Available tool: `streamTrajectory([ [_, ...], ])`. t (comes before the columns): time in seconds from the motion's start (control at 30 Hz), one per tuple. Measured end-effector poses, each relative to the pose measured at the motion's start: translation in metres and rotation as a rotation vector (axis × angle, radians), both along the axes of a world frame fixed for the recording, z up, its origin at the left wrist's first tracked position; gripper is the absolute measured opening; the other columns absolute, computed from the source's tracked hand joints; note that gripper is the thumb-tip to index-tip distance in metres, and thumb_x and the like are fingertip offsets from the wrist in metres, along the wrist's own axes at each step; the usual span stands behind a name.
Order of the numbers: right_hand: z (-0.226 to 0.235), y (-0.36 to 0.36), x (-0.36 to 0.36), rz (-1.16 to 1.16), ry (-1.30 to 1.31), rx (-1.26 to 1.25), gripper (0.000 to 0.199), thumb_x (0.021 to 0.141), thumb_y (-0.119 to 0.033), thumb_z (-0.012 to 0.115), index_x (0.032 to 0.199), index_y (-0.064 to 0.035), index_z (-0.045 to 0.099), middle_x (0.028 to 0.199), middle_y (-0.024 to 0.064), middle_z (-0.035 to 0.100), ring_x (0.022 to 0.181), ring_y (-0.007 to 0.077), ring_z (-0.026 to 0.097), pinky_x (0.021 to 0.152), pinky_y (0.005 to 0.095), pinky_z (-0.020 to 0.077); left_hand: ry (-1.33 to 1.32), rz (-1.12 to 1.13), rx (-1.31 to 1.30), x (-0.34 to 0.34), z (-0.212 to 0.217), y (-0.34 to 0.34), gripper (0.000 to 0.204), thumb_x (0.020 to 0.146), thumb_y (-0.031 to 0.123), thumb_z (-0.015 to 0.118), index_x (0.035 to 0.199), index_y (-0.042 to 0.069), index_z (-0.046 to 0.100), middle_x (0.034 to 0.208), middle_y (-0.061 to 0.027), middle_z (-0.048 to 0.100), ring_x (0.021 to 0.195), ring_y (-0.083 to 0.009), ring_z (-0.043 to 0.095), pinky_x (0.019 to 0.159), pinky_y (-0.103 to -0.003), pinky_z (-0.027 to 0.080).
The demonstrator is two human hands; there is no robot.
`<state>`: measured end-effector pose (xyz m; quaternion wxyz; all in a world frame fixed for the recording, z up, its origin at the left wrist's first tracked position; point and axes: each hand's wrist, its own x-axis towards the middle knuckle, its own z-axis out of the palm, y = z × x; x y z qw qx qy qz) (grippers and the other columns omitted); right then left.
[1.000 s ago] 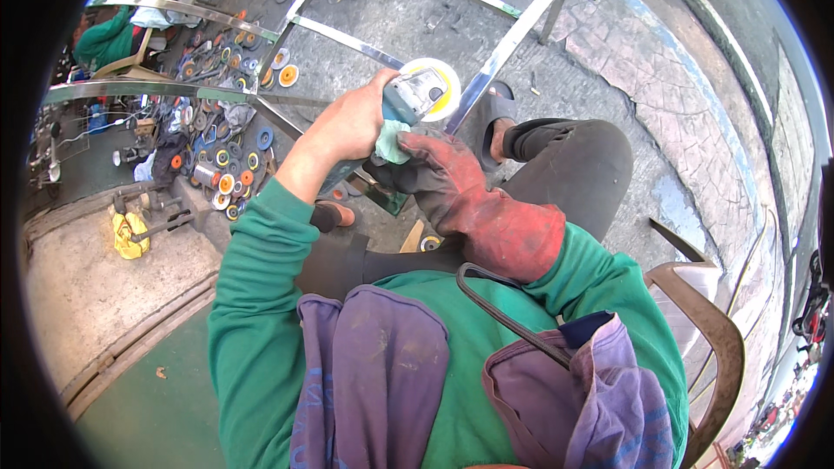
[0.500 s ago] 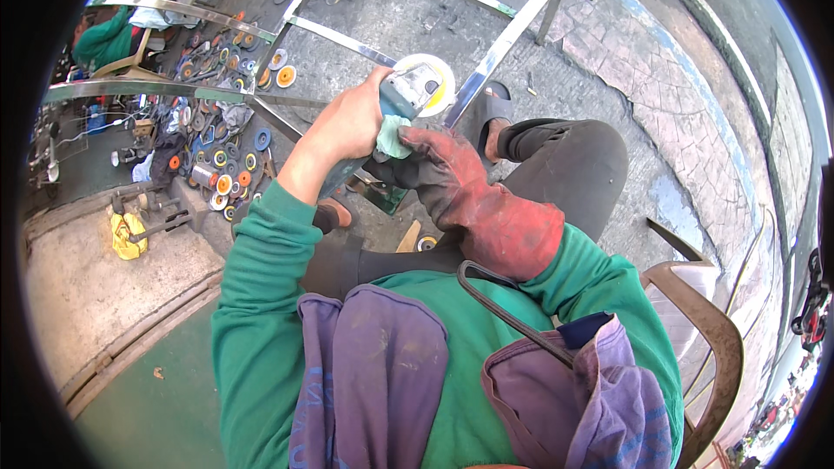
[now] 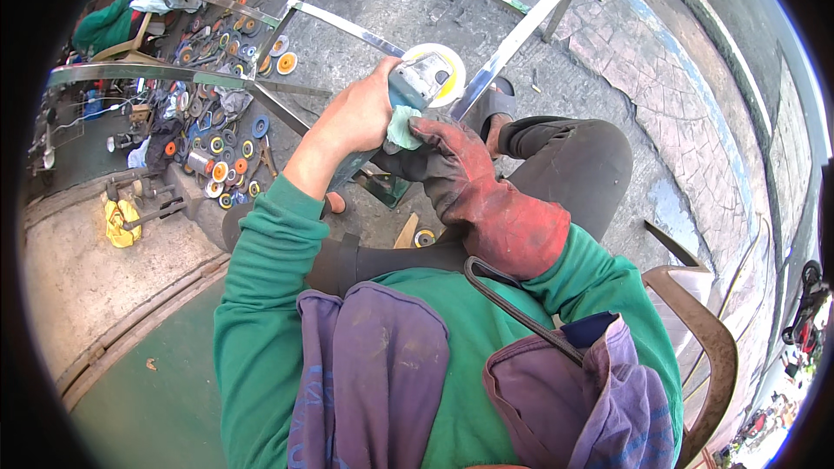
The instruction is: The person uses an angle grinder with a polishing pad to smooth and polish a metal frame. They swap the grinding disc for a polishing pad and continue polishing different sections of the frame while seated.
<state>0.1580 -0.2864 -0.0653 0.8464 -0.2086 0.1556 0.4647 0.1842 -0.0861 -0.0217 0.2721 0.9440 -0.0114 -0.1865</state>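
Observation:
My bare left hand (image 3: 354, 115) is wrapped round the body of an angle grinder (image 3: 417, 80) with a grey head. A white and yellow polishing disc (image 3: 452, 94) is fitted to it, close to a bar of the shiny metal frame (image 3: 523, 33); whether they touch I cannot tell. My right hand (image 3: 453, 165), in a worn red and dark glove, is closed on the grinder's lower part. A pale green cloth (image 3: 402, 128) sits between the gloved thumb and the tool. The glove hides most of the grinder's handle.
Many loose discs (image 3: 224, 143) and tools litter the ground at left. A yellow-wrapped tool (image 3: 122, 221) lies on a concrete ledge (image 3: 78, 269). Another person's green sleeve (image 3: 106, 28) is at the far left. A curved brown metal piece (image 3: 708, 330) stands by my right elbow.
The view has shifted slightly, and the frame and ground sit a little differently in it. Both hands keep the same hold on the grinder and cloth.

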Motion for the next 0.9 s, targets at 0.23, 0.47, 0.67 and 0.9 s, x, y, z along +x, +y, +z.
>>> streamTrajectory([
  [0.23, -0.004, 0.002, 0.001, 0.062, 0.041, -0.027, 0.041, 0.102, -0.018, 0.069, 0.135, 0.0061, 0.063, 0.127, 0.0181, 0.072, 0.118, 0.0339, 0.072, 0.111, 0.0481, 0.0551, -0.077, 0.025, -0.043, -0.009, -0.012, 0.005, 0.083, 0.084, 0.025, 0.082, 0.155, 0.005, 0.044, 0.122, -0.0268, 0.073, 0.119, -0.045, 0.07, 0.099, -0.048, 0.055],
  [0.47, -0.016, 0.003, 0.003, 0.078, -0.016, -0.048, 0.04, 0.103, -0.021, 0.069, 0.132, 0.006, 0.065, 0.121, 0.0181, 0.074, 0.113, 0.0335, 0.074, 0.107, 0.047, 0.0575, -0.227, -0.048, -0.08, -0.01, -0.023, 0.01, 0.082, 0.084, 0.027, 0.083, 0.154, 0.006, 0.044, 0.117, -0.029, 0.075, 0.116, -0.0461, 0.071, 0.095, -0.051, 0.056],
  [0.67, -0.016, 0.003, 0.005, 0.036, -0.036, 0.013, 0.031, 0.101, -0.018, 0.072, 0.121, 0.0055, 0.07, 0.111, 0.0151, 0.076, 0.1, 0.0272, 0.076, 0.091, 0.0392, 0.0623, -0.084, -0.018, -0.138, -0.012, -0.02, 0.009, 0.077, 0.085, 0.025, 0.083, 0.15, 0.006, 0.048, 0.12, -0.0282, 0.074, 0.117, -0.0457, 0.07, 0.098, -0.049, 0.056],
  [0.9, -0.023, 0.039, 0.025, 0.036, 0.028, 0.018, 0.035, 0.098, -0.017, 0.074, 0.123, 0.0072, 0.067, 0.116, 0.0191, 0.073, 0.104, 0.0338, 0.074, 0.096, 0.047, 0.059, -0.12, 0.31, -0.043, -0.008, -0.022, 0.031, 0.086, 0.085, 0.029, 0.085, 0.155, 0.002, 0.044, 0.128, -0.0273, 0.072, 0.124, -0.0426, 0.069, 0.103, -0.044, 0.055],
])
